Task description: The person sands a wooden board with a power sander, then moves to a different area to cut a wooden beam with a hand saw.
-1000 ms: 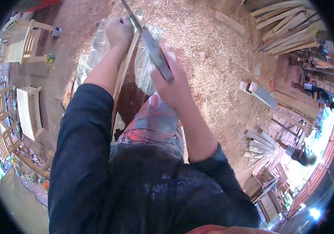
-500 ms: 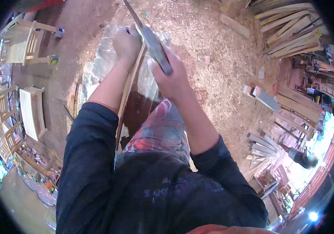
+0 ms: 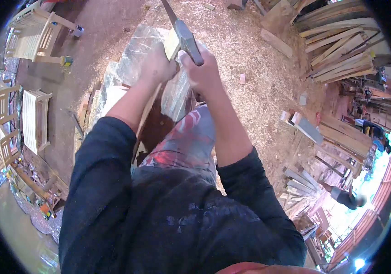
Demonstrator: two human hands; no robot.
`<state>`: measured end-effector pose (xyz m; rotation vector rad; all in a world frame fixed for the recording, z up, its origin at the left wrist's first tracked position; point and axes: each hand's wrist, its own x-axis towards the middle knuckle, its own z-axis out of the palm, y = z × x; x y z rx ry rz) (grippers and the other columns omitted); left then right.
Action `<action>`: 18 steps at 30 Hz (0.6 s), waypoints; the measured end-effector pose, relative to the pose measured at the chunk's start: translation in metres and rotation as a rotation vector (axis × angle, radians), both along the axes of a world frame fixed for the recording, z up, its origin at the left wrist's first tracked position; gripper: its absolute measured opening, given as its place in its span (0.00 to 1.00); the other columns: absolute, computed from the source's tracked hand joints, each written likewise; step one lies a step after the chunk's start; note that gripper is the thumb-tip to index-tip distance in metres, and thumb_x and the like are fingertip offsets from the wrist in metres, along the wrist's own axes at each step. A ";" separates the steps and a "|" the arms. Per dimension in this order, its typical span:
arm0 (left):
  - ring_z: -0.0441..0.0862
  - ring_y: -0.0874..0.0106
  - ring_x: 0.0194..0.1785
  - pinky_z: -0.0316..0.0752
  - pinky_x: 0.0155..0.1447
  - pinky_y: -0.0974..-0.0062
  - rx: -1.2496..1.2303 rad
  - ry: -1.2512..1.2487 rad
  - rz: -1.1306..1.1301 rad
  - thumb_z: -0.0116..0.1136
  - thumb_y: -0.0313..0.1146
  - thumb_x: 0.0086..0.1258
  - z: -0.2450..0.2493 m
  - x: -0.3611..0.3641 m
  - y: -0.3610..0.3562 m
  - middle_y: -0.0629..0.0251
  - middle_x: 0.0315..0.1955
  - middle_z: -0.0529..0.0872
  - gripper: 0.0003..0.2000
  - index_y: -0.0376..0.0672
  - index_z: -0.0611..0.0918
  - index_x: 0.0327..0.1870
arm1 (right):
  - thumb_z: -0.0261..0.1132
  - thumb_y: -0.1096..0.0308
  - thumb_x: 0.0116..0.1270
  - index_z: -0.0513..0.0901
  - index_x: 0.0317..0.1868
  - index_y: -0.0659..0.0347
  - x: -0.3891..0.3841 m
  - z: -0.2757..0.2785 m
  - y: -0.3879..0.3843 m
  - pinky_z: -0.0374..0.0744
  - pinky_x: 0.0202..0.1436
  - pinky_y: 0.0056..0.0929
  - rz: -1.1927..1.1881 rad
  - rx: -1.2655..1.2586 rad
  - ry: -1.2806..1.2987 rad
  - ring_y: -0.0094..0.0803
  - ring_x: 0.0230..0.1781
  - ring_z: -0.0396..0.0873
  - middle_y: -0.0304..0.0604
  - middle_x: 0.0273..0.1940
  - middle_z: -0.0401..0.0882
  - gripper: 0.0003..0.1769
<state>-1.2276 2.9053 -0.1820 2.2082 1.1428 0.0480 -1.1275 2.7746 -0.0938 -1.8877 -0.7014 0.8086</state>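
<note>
In the upper middle of the head view my right hand [image 3: 203,71] is wrapped round the grey handle of a handsaw [image 3: 188,42], whose narrow dark blade points up and away. Just left of it, my left hand [image 3: 158,66] grips a pale piece of wood [image 3: 171,44] beside the saw. The left fingers are partly hidden and blurred. Where the blade meets the wood, I cannot make out the contact. Below both hands lies a worn, plastic-covered work surface [image 3: 136,50], and one of my legs rests over it.
Wood shavings cover the floor [image 3: 250,41]. Stacked boards [image 3: 341,50] lie at upper right, with more planks [image 3: 346,132] below them. A slatted wooden bench [image 3: 35,121] and several wooden chairs [image 3: 3,146] stand at left. Another person [image 3: 346,197] is at far right.
Both hands have shifted slightly downward, and the left hand now sits closer to the right one. The saw has moved a little right, and the whole view has turned slightly.
</note>
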 end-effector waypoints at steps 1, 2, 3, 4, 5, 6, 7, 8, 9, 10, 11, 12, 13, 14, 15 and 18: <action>0.87 0.36 0.56 0.81 0.63 0.44 -0.022 0.039 -0.016 0.64 0.42 0.66 0.005 0.001 0.002 0.32 0.48 0.89 0.27 0.32 0.77 0.60 | 0.69 0.63 0.76 0.82 0.67 0.65 -0.005 0.004 -0.013 0.80 0.48 0.29 -0.006 0.002 -0.016 0.24 0.40 0.79 0.39 0.41 0.84 0.23; 0.87 0.36 0.56 0.81 0.63 0.44 -0.004 0.027 -0.018 0.64 0.42 0.66 0.007 0.000 0.003 0.32 0.48 0.89 0.27 0.32 0.77 0.60 | 0.69 0.64 0.76 0.81 0.68 0.65 -0.014 0.012 -0.033 0.80 0.47 0.29 -0.018 0.009 -0.032 0.24 0.40 0.79 0.39 0.41 0.84 0.24; 0.87 0.36 0.56 0.81 0.63 0.44 0.008 0.018 -0.024 0.64 0.42 0.65 0.007 -0.001 0.003 0.32 0.48 0.89 0.27 0.32 0.77 0.60 | 0.69 0.64 0.76 0.81 0.69 0.66 -0.026 0.020 -0.058 0.80 0.47 0.29 -0.033 0.011 -0.045 0.24 0.40 0.79 0.40 0.42 0.84 0.25; 0.87 0.36 0.56 0.81 0.63 0.44 0.017 0.009 -0.029 0.64 0.42 0.65 0.008 -0.002 0.000 0.32 0.48 0.89 0.27 0.32 0.76 0.60 | 0.70 0.64 0.74 0.78 0.71 0.65 -0.038 0.024 -0.091 0.82 0.50 0.33 -0.057 -0.009 -0.006 0.33 0.42 0.85 0.46 0.43 0.87 0.28; 0.88 0.37 0.56 0.81 0.63 0.44 -0.016 0.087 -0.037 0.64 0.42 0.65 0.020 0.000 -0.001 0.31 0.48 0.89 0.28 0.31 0.76 0.61 | 0.70 0.65 0.73 0.76 0.73 0.64 -0.050 0.031 -0.127 0.84 0.52 0.36 -0.076 -0.028 0.029 0.42 0.44 0.90 0.52 0.45 0.89 0.30; 0.88 0.37 0.56 0.81 0.64 0.45 -0.008 0.085 -0.037 0.64 0.42 0.64 0.018 0.002 -0.001 0.31 0.48 0.89 0.29 0.31 0.75 0.61 | 0.69 0.66 0.74 0.75 0.74 0.66 -0.059 0.049 -0.158 0.84 0.52 0.34 -0.055 -0.055 0.035 0.39 0.45 0.90 0.51 0.46 0.90 0.30; 0.88 0.37 0.55 0.81 0.64 0.45 -0.004 0.086 -0.035 0.65 0.42 0.64 0.013 0.001 -0.001 0.31 0.48 0.89 0.29 0.31 0.75 0.61 | 0.69 0.68 0.75 0.74 0.74 0.67 -0.069 0.068 -0.188 0.84 0.53 0.31 -0.032 -0.084 0.045 0.36 0.45 0.90 0.51 0.48 0.90 0.31; 0.88 0.37 0.55 0.81 0.64 0.45 0.004 0.087 -0.032 0.65 0.42 0.64 0.010 0.001 0.000 0.31 0.48 0.89 0.30 0.30 0.75 0.61 | 0.68 0.68 0.75 0.73 0.75 0.68 -0.078 0.082 -0.218 0.84 0.53 0.32 -0.004 -0.109 0.022 0.34 0.46 0.90 0.51 0.48 0.89 0.31; 0.86 0.34 0.55 0.79 0.62 0.42 -0.022 0.110 -0.045 0.65 0.42 0.71 0.015 0.001 0.000 0.30 0.47 0.88 0.27 0.30 0.72 0.61 | 0.68 0.69 0.75 0.73 0.75 0.68 -0.086 0.093 -0.239 0.83 0.53 0.32 0.024 -0.127 -0.002 0.32 0.47 0.89 0.51 0.49 0.89 0.31; 0.87 0.34 0.55 0.80 0.63 0.43 -0.017 0.098 -0.049 0.65 0.42 0.69 0.011 0.001 -0.001 0.31 0.47 0.88 0.28 0.30 0.72 0.61 | 0.67 0.70 0.75 0.73 0.75 0.68 -0.089 0.101 -0.250 0.83 0.54 0.32 0.022 -0.164 0.007 0.32 0.48 0.89 0.51 0.50 0.89 0.30; 0.87 0.35 0.54 0.81 0.63 0.44 -0.010 0.086 -0.054 0.66 0.43 0.67 0.007 0.001 0.000 0.31 0.47 0.89 0.29 0.29 0.73 0.60 | 0.67 0.71 0.75 0.73 0.75 0.68 -0.092 0.108 -0.257 0.83 0.55 0.33 0.019 -0.199 0.014 0.32 0.49 0.89 0.51 0.50 0.89 0.30; 0.88 0.36 0.54 0.82 0.63 0.45 0.001 0.073 -0.060 0.66 0.44 0.65 0.005 0.000 0.003 0.32 0.47 0.89 0.30 0.29 0.74 0.60 | 0.66 0.72 0.75 0.73 0.75 0.68 -0.094 0.112 -0.256 0.83 0.56 0.33 0.015 -0.232 0.021 0.32 0.50 0.88 0.52 0.51 0.89 0.30; 0.88 0.36 0.53 0.82 0.62 0.45 0.004 0.072 -0.055 0.66 0.44 0.65 0.008 0.001 0.005 0.32 0.46 0.89 0.30 0.29 0.74 0.60 | 0.67 0.72 0.75 0.73 0.75 0.68 -0.085 0.105 -0.238 0.83 0.58 0.35 0.025 -0.138 0.034 0.38 0.51 0.90 0.55 0.51 0.88 0.30; 0.88 0.36 0.52 0.82 0.62 0.45 0.011 0.071 -0.055 0.66 0.44 0.66 0.010 0.002 0.004 0.32 0.46 0.89 0.29 0.29 0.74 0.59 | 0.67 0.72 0.75 0.73 0.74 0.68 -0.078 0.082 -0.219 0.84 0.57 0.36 0.019 -0.053 -0.045 0.40 0.51 0.90 0.55 0.51 0.88 0.30; 0.89 0.36 0.52 0.83 0.61 0.45 0.011 0.072 -0.060 0.66 0.44 0.66 0.011 0.002 0.003 0.33 0.45 0.90 0.29 0.29 0.74 0.59 | 0.68 0.71 0.75 0.74 0.74 0.69 -0.068 0.056 -0.193 0.84 0.57 0.37 0.008 0.025 -0.123 0.42 0.50 0.90 0.56 0.50 0.88 0.30; 0.89 0.36 0.51 0.83 0.60 0.46 0.024 0.078 -0.067 0.65 0.44 0.67 0.004 0.002 0.001 0.32 0.44 0.90 0.29 0.29 0.74 0.60 | 0.69 0.63 0.74 0.78 0.73 0.65 -0.020 0.009 -0.073 0.82 0.56 0.34 -0.016 0.115 -0.036 0.32 0.48 0.84 0.47 0.49 0.87 0.29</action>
